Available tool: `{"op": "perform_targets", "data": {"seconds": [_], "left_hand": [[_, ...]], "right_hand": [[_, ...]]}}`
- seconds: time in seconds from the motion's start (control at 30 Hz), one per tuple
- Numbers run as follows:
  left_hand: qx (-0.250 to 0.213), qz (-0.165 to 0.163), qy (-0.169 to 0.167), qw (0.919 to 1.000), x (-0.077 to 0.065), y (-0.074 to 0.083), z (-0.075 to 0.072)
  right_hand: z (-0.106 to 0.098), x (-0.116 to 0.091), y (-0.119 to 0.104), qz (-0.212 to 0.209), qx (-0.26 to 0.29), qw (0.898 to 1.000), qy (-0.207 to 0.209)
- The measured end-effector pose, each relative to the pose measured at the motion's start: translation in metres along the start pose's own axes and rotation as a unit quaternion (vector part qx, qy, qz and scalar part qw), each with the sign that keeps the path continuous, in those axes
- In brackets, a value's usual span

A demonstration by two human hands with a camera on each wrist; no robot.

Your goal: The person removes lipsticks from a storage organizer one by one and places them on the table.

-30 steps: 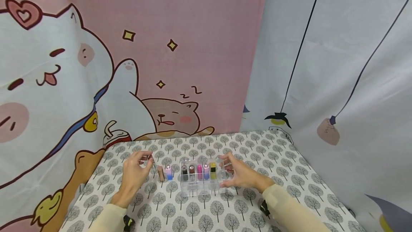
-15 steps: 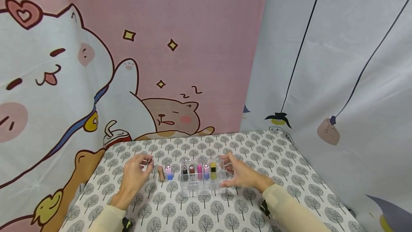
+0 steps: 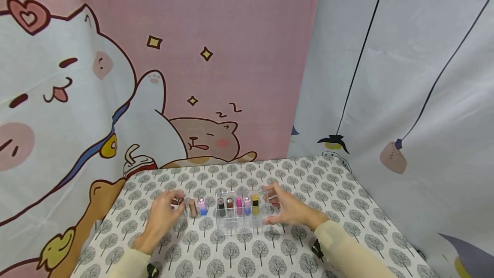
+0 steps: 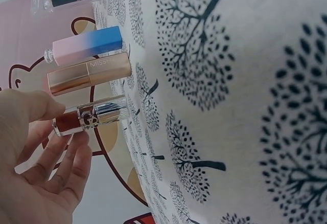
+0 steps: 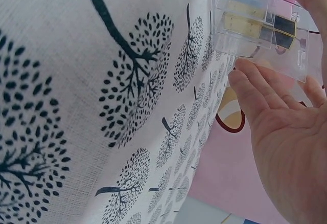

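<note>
My left hand (image 3: 162, 211) pinches a lip gloss tube (image 4: 71, 122), clear with dark red inside, between thumb and fingers. The tube stands upright with its silver-and-clear end down, close over the cloth. Just beside it are a rose-gold lipstick (image 4: 89, 73) and a pink-to-blue lipstick (image 4: 88, 46), both upright. At the right end of a clear lipstick organizer (image 3: 231, 226), my right hand (image 3: 287, 207) holds it, thumb at the front and fingers behind. Several lipsticks fill its back row, among them a bright pink one (image 3: 239, 206) and a gold-and-black one (image 3: 255, 205).
White cloth with grey trees (image 3: 247, 265) covers the table. A pink curtain with cartoon cats (image 3: 239, 76) hangs behind it, and a pale curtain (image 3: 424, 98) borders the right side.
My left hand has come down with the lip gloss, turning it end-down beside the rose-gold lipstick. The right hand and organizer have stayed put.
</note>
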State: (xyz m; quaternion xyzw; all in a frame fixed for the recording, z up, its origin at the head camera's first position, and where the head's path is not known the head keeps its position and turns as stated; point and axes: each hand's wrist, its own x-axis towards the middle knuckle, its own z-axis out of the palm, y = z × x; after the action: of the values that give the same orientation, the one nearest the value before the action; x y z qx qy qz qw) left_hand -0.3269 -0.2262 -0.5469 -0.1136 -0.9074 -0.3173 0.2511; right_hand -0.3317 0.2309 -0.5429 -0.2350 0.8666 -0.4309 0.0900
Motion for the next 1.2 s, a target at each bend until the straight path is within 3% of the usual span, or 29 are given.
{"op": "perform_targets", "data": {"seconds": [0.23,0.8,1.07,1.2], "left_hand": [[-0.012,-0.013,-0.021,0.9996,-0.0028,-0.0012,0.0004],[-0.023,-0.025,-0.031,0.9989,-0.0050,-0.0033,-0.0015],[0.004,-0.021,-0.022,0.9995,-0.0045,-0.0015,-0.0050],[0.014,-0.006,-0.002,0.9999,-0.0027,0.0021,-0.0057]], "right_hand": [[0.0005,-0.0002,0.0001,0.001,0.001,1.000,0.002],[0.0014,0.0001,0.0002,0.004,0.005,1.000,0.004],[0.0004,-0.0007,-0.0012,0.008,0.005,1.000,0.005],[0.0006,-0.0008,-0.0014,0.009,0.009,1.000,0.004]]}}
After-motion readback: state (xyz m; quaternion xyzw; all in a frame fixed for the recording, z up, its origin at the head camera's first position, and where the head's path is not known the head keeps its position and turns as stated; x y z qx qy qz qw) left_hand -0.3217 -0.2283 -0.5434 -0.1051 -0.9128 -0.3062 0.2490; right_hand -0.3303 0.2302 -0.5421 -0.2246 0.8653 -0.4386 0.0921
